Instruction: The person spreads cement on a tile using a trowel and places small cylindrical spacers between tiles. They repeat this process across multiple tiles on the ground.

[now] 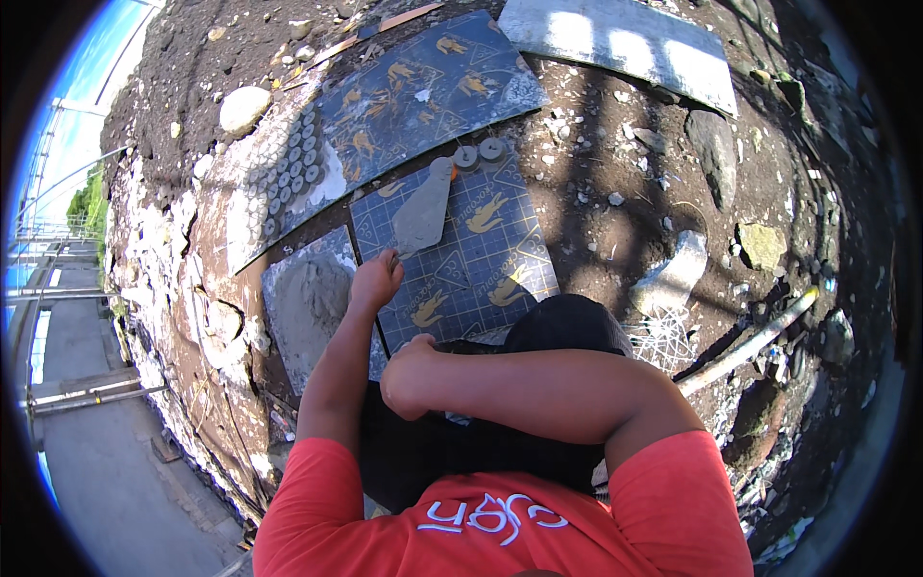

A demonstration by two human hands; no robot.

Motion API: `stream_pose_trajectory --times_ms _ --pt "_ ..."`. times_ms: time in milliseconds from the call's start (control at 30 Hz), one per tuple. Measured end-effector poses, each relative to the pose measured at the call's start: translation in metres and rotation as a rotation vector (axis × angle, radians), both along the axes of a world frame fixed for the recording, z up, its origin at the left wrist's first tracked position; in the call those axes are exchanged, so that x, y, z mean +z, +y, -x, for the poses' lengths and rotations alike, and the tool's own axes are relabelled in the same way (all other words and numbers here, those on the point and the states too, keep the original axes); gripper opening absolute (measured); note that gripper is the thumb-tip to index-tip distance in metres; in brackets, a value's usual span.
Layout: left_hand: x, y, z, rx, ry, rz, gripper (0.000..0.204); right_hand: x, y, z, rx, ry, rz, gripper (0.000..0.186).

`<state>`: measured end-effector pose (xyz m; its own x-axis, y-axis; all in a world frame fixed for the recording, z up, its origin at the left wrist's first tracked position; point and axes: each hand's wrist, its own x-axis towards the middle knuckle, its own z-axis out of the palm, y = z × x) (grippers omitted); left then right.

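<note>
A pointed trowel (423, 213), its blade coated with grey mortar, lies over the blue patterned board (505, 236). My left hand (377, 281) is closed round its handle end at the board's left edge. Near the blade's far tip are two round grey discs (479, 152), with a small orange piece beside them. Drawn in across my body, my right hand (409, 375) is bent near my left forearm; its fingers are mostly hidden. Left of my left forearm, a mound of wet grey mortar (315, 293) sits on another board (284, 327).
Beyond the work board lies a larger dark blue board (433, 91), with rows of several small grey discs (296, 171) at its left. A pale panel (625, 48) rests at the far right. Stones (762, 246) and a pole (755, 341) lie on rough soil to the right.
</note>
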<state>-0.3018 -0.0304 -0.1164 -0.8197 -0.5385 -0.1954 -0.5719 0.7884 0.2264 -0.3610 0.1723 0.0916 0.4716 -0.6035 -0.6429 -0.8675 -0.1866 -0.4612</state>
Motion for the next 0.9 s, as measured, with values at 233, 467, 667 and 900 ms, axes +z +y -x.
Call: stream_pose_trajectory --times_ms 233,467,667,900 --pt "-0.007 -0.006 0.012 -0.013 0.010 0.047 0.032 -0.003 -0.001 0.000 -0.006 0.000 -0.008 0.047" --pt "-0.004 -0.008 0.011 0.083 0.017 0.029 0.034 -0.003 0.000 0.001 -0.027 -0.007 0.004 0.047" --pt "0.001 0.001 0.005 0.084 0.019 -0.056 0.033 -0.003 0.000 -0.001 -0.021 -0.011 0.016 0.046" --pt "0.009 0.011 -0.007 0.031 0.000 -0.117 0.034 -0.001 0.000 -0.002 -0.010 -0.003 0.008 0.046"
